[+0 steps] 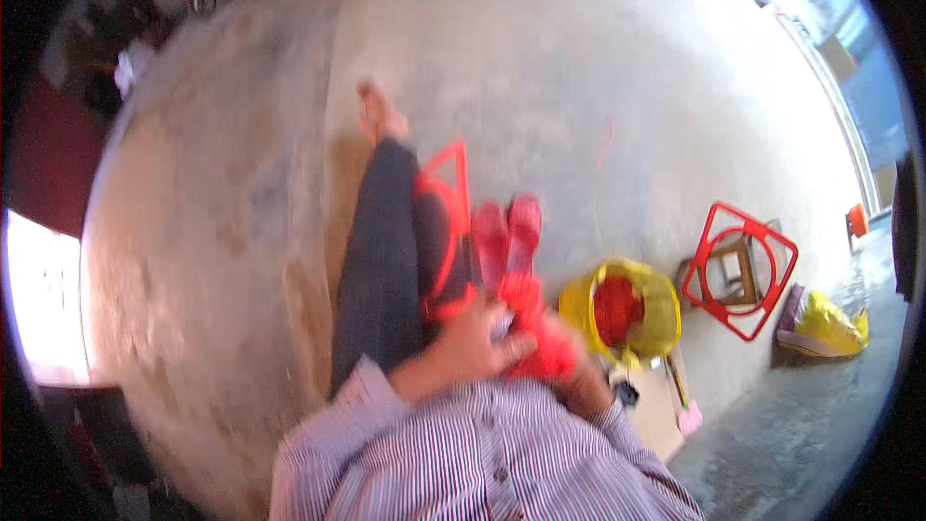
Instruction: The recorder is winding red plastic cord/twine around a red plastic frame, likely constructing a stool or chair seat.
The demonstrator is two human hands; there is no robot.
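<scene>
A bundle of red string or yarn-like material (543,347) is bunched in front of my shirt, its strands blurred. My right hand (571,336) is closed in this bundle, which hides most of its fingers. Close beside it, my left hand (473,340) has curled fingers near the bundle's left edge. Something small and greyish (500,321) shows at those fingers, too blurred to name. Over my dark-trousered leg (379,270) leans a red frame (461,178) with straight bars and a curved inner rim; its near end reaches my left hand.
To the right stands a yellow bucket (666,304) with red material inside. Beyond it are a second red frame (768,302) over a brown box-like object (738,275) and a yellow-and-purple bag (825,325). Red slippers (524,227) lie ahead on the concrete floor (502,68).
</scene>
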